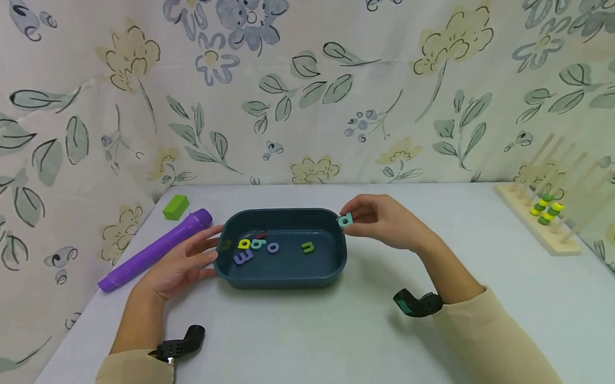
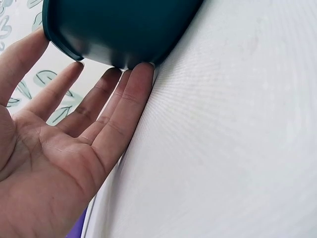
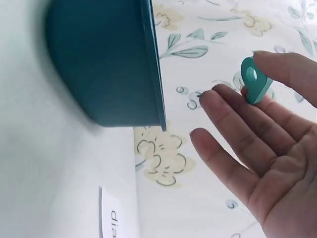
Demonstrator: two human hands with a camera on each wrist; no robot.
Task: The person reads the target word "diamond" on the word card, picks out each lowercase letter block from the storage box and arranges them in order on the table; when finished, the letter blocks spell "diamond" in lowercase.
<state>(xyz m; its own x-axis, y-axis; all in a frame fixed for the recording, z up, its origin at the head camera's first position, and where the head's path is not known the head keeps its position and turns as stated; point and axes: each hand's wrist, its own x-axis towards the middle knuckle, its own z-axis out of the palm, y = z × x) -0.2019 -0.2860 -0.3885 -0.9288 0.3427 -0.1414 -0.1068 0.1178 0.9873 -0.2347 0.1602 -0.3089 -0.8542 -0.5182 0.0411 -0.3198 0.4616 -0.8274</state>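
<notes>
A dark blue-green rectangular bin [image 1: 285, 282] stands on the table with several small coloured letters in it. Among them are a yellow letter [image 1: 244, 244], a purple letter [image 1: 243, 257], a blue ring-shaped letter [image 1: 273, 248] and a green letter [image 1: 307, 247]. My left hand [image 1: 179, 266] touches the bin's left end, fingertips on its outer wall and fingers mostly straight. Beside the bin's right rim, my right hand [image 1: 386, 220] pinches a teal letter [image 3: 253, 82] between thumb and fingers; its other fingers are spread in the right wrist view.
Left of the bin lie a purple tube [image 1: 158, 250] and a green block [image 1: 176, 207]. At the far right stands a wooden peg rack [image 1: 567, 246] with green and yellow beads. A floral cloth [image 1: 295, 146] hangs behind the table. The right wrist view shows a printed white label [image 3: 111, 215].
</notes>
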